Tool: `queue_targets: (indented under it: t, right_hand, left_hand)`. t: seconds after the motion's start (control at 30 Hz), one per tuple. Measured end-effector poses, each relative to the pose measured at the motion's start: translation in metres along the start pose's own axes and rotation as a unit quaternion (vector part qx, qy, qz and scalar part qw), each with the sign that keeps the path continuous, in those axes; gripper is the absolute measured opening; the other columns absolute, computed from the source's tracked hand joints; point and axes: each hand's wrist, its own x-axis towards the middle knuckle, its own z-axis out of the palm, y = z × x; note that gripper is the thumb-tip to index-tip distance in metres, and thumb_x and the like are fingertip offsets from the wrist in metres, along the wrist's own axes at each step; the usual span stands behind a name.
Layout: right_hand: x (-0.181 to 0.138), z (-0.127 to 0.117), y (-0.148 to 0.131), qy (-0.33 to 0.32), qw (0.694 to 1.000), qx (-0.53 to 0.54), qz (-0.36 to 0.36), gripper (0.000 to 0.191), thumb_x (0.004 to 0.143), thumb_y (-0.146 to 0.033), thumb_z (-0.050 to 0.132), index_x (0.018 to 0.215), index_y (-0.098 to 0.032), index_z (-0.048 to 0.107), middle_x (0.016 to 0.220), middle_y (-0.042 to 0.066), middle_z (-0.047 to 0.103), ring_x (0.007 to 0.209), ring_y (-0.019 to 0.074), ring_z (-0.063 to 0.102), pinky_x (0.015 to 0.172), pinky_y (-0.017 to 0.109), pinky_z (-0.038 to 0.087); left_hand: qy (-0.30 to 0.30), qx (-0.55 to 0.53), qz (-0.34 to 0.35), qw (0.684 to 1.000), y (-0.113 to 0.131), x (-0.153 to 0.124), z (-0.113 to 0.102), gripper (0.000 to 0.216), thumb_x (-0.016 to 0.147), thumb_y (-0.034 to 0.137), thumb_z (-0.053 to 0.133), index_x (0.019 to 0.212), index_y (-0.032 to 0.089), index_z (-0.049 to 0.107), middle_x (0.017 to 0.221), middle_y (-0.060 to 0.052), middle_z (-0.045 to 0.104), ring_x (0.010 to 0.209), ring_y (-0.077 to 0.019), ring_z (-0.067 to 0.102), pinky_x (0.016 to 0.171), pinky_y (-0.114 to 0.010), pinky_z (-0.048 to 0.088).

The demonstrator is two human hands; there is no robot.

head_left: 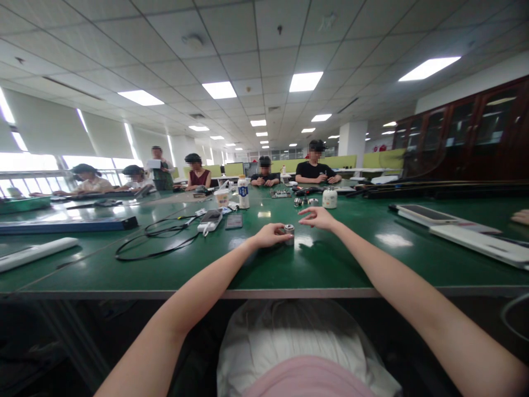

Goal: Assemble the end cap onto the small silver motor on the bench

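My left hand [269,236] is closed around the side of a small silver metal cylinder [290,236], which stands upright on the green table [330,264]. What its top carries is too small to make out. To the right and slightly above, my right hand [319,218] hovers with thumb and fingers apart, holding nothing I can see. Just beyond it lie several small metal parts [303,202], partly overlapped by the fingertips. A rounded white jar [329,198] stands behind the right hand.
Left of my hands are a looped black cable [140,259], a white device with a dark top [210,219], a dark square [233,221], a cup [222,197] and a white-and-blue bottle [243,193]. Long white-edged pieces [479,245] lie right. Several people sit across the table.
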Motion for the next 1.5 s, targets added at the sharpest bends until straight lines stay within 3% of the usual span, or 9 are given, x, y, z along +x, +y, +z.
queue_targets:
  t: [0.17, 0.33, 0.57, 0.73, 0.87, 1.13, 1.3, 1.5]
  right_hand:
    - [-0.003, -0.015, 0.021, -0.088, 0.993, -0.014, 0.075, 0.019, 0.095, -0.027, 0.059, 0.107, -0.014, 0.062, 0.101, 0.005, 0.066, 0.080, 0.0147, 0.066, 0.069, 0.031, 0.057]
    - [-0.003, -0.016, 0.025, -0.113, 0.989, -0.007, 0.090, 0.020, 0.094, -0.027, 0.059, 0.110, -0.014, 0.061, 0.104, 0.005, 0.065, 0.084, 0.0160, 0.066, 0.072, 0.033, 0.057]
    - [-0.004, -0.008, 0.012, -0.061, 0.997, 0.021, 0.040, 0.019, 0.094, -0.028, 0.060, 0.107, -0.014, 0.063, 0.099, 0.005, 0.068, 0.080, 0.0151, 0.067, 0.071, 0.032, 0.057]
    - [-0.004, 0.009, -0.017, -0.030, 0.996, 0.076, -0.043, 0.044, 0.075, -0.026, 0.079, 0.115, -0.015, 0.064, 0.096, 0.010, 0.076, 0.087, 0.0196, 0.071, 0.069, 0.027, 0.056]
    - [-0.008, 0.020, -0.031, -0.040, 0.992, 0.096, -0.078, 0.048, 0.069, -0.027, 0.083, 0.112, -0.014, 0.067, 0.094, 0.012, 0.078, 0.085, 0.0217, 0.072, 0.066, 0.026, 0.056]
    - [-0.015, 0.027, -0.039, -0.036, 0.989, 0.099, -0.103, 0.049, 0.068, -0.030, 0.083, 0.111, -0.014, 0.067, 0.094, 0.012, 0.078, 0.086, 0.0232, 0.073, 0.070, 0.030, 0.058]
    - [-0.016, 0.029, -0.041, -0.039, 0.990, 0.085, -0.104, 0.048, 0.066, -0.029, 0.084, 0.110, -0.014, 0.068, 0.092, 0.012, 0.078, 0.080, 0.0214, 0.073, 0.065, 0.027, 0.057]
    - [-0.013, 0.030, -0.037, -0.013, 0.993, 0.060, -0.100, 0.042, 0.067, -0.029, 0.083, 0.104, -0.013, 0.070, 0.071, 0.005, 0.076, 0.063, 0.0149, 0.068, 0.054, 0.021, 0.053]
  left_hand:
    - [-0.002, 0.000, -0.005, 1.000, 0.004, -0.002, -0.001, 0.055, 0.075, 0.052, 0.070, 0.114, 0.013, 0.067, 0.090, -0.008, 0.075, 0.078, -0.0205, 0.068, 0.071, -0.028, 0.050]
    - [-0.001, -0.002, -0.006, 1.000, 0.004, -0.002, -0.001, 0.054, 0.075, 0.051, 0.071, 0.114, 0.014, 0.067, 0.092, -0.009, 0.075, 0.080, -0.0204, 0.068, 0.071, -0.027, 0.049]
    - [-0.001, -0.004, -0.006, 1.000, 0.004, -0.002, 0.000, 0.053, 0.075, 0.050, 0.071, 0.113, 0.013, 0.067, 0.088, -0.008, 0.075, 0.076, -0.0200, 0.068, 0.069, -0.027, 0.049]
    - [0.001, -0.006, -0.004, 1.000, 0.004, -0.002, 0.000, 0.054, 0.076, 0.049, 0.071, 0.114, 0.012, 0.066, 0.084, -0.008, 0.074, 0.071, -0.0182, 0.067, 0.067, -0.026, 0.048]
    - [0.006, -0.005, 0.000, 1.000, 0.001, -0.001, 0.000, 0.053, 0.076, 0.049, 0.071, 0.114, 0.013, 0.066, 0.083, -0.007, 0.074, 0.071, -0.0176, 0.066, 0.067, -0.026, 0.048]
    - [0.011, 0.000, 0.004, 1.000, -0.003, 0.001, 0.001, 0.052, 0.076, 0.049, 0.071, 0.112, 0.013, 0.066, 0.078, -0.005, 0.072, 0.070, -0.0172, 0.065, 0.067, -0.026, 0.048]
    - [0.008, 0.003, 0.007, 1.000, -0.003, 0.001, 0.001, 0.050, 0.076, 0.048, 0.071, 0.110, 0.013, 0.067, 0.075, -0.004, 0.072, 0.069, -0.0172, 0.065, 0.064, -0.024, 0.048]
    - [0.006, -0.001, 0.008, 1.000, -0.003, 0.001, 0.001, 0.051, 0.076, 0.049, 0.071, 0.111, 0.012, 0.066, 0.081, -0.006, 0.073, 0.071, -0.0177, 0.066, 0.064, -0.024, 0.048]
